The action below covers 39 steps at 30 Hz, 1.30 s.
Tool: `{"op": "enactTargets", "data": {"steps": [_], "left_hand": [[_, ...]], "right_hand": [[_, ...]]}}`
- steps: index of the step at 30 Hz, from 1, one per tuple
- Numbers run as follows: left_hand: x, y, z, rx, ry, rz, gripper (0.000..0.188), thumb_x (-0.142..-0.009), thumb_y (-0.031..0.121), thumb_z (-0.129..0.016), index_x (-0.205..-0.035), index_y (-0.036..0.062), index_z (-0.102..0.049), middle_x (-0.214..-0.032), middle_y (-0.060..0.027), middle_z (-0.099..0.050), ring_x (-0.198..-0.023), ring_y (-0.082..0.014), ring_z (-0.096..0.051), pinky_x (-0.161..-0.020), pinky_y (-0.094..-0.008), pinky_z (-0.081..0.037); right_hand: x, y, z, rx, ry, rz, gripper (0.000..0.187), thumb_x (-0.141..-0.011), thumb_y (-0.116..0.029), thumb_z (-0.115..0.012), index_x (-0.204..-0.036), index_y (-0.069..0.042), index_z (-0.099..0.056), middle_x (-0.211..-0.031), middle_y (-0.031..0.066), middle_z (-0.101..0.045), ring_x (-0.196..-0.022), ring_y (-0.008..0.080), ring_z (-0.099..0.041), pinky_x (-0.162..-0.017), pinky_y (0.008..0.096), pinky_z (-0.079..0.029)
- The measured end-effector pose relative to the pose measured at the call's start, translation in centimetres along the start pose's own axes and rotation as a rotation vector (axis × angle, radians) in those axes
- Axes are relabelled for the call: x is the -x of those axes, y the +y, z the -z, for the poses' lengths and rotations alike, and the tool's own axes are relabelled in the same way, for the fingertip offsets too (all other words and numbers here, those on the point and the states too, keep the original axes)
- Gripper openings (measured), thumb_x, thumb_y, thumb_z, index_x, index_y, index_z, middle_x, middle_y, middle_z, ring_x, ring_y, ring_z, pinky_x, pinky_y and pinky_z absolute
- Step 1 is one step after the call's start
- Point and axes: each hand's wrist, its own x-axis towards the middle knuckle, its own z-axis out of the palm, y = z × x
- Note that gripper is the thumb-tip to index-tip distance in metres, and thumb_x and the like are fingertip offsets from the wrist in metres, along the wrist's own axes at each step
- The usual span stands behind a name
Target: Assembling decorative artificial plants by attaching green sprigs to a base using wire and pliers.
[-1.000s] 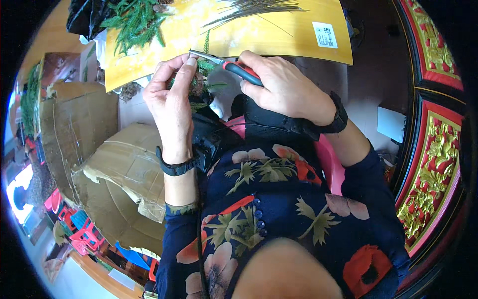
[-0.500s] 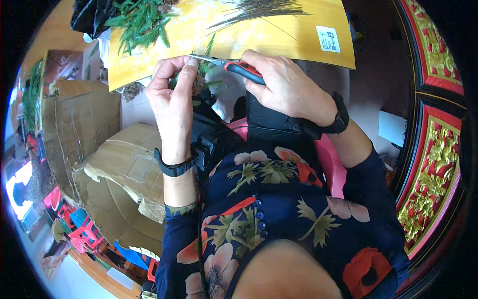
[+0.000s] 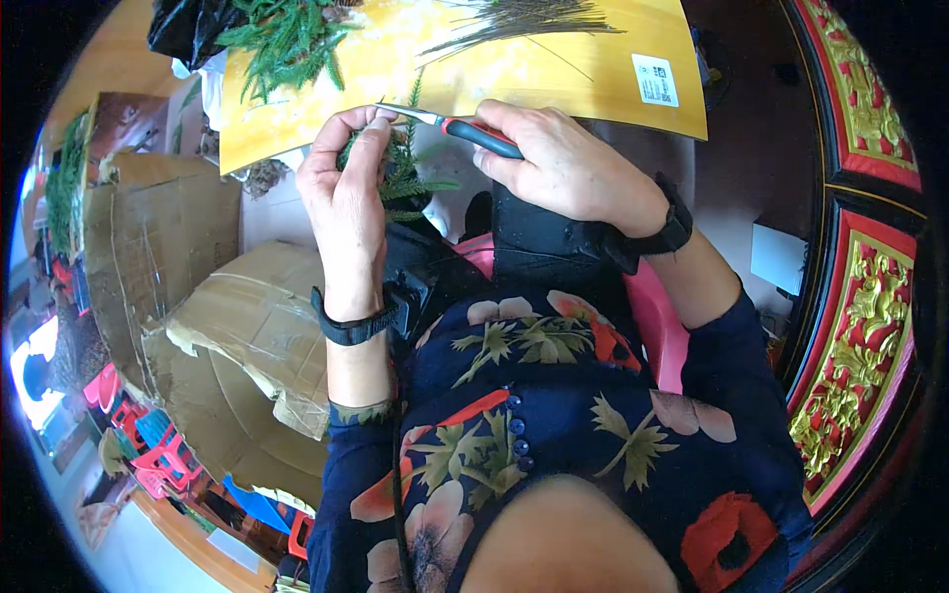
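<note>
My left hand (image 3: 341, 193) is closed, thumb and forefinger pinched together at the tip of the pliers. A green pine-like sprig (image 3: 407, 184) is held in it, its needles hanging out below and to the right of the fingers. My right hand (image 3: 568, 163) grips a pair of pliers (image 3: 484, 137) with black and red handles. Their slim metal jaws point left and reach the left fingertips. What lies between the jaws is too small to make out. Both hands are just before the near edge of a yellow board (image 3: 554, 84).
On the board lie a heap of green sprigs (image 3: 282, 49) at left and a bundle of thin dark wires (image 3: 524, 22) farther right. A torn cardboard box (image 3: 252, 306) stands to my left. Carved red and gold panels (image 3: 865, 336) line the right side.
The pliers have turned slightly, so their handles look narrower. The sprig has shifted and more of its needles show below the left fingers. Both hands stay in nearly the same place.
</note>
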Motion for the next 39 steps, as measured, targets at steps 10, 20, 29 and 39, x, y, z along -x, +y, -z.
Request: {"op": "enactTargets", "data": {"steps": [10,20,29,39], "left_hand": [[-0.3,-0.8,0.2,0.000,0.027,-0.081,0.011,-0.087,0.010,-0.060,-0.091,-0.0003,-0.063,-0.078,0.0006,-0.061,-0.070,-0.0023,-0.049,-0.061,-0.0145,-0.038],[-1.0,-1.5,0.4,0.174,0.082,0.091,0.009,-0.084,0.010,-0.062,-0.089,0.0027,-0.061,-0.070,0.0021,-0.056,-0.057,-0.0037,-0.040,-0.050,-0.0182,-0.029],[-2.0,-2.8,1.0,0.290,0.018,0.191,0.009,-0.084,0.011,-0.058,-0.087,0.0030,-0.057,-0.070,0.0006,-0.052,-0.055,-0.0065,-0.042,-0.049,-0.0196,-0.030],[-1.4,-3.0,1.5,0.330,0.120,0.127,0.005,-0.085,0.010,-0.057,-0.087,0.0055,-0.057,-0.072,0.0013,-0.053,-0.057,-0.0058,-0.043,-0.050,-0.0200,-0.031]], "right_hand": [[-0.4,0.2,-1.4,-0.077,0.042,0.053,0.030,-0.087,-0.022,-0.054,-0.103,0.003,-0.050,-0.087,0.0233,-0.057,-0.084,0.0387,-0.056,-0.075,0.0414,-0.044],[-1.7,-0.7,-1.6,0.311,0.173,-0.076,0.020,-0.083,-0.016,-0.055,-0.093,0.000,-0.051,-0.084,0.0215,-0.059,-0.077,0.0379,-0.059,-0.070,0.0415,-0.047],[-3.5,-2.6,-2.2,1.187,0.502,0.045,0.015,-0.076,-0.017,-0.056,-0.089,-0.009,-0.052,-0.073,0.0067,-0.056,-0.070,0.0234,-0.061,-0.051,0.0358,-0.046],[-4.1,-4.6,-0.4,1.417,0.466,0.290,0.017,-0.075,-0.017,-0.057,-0.090,-0.010,-0.055,-0.077,0.0060,-0.054,-0.076,0.0187,-0.054,-0.056,0.0349,-0.040]]}}
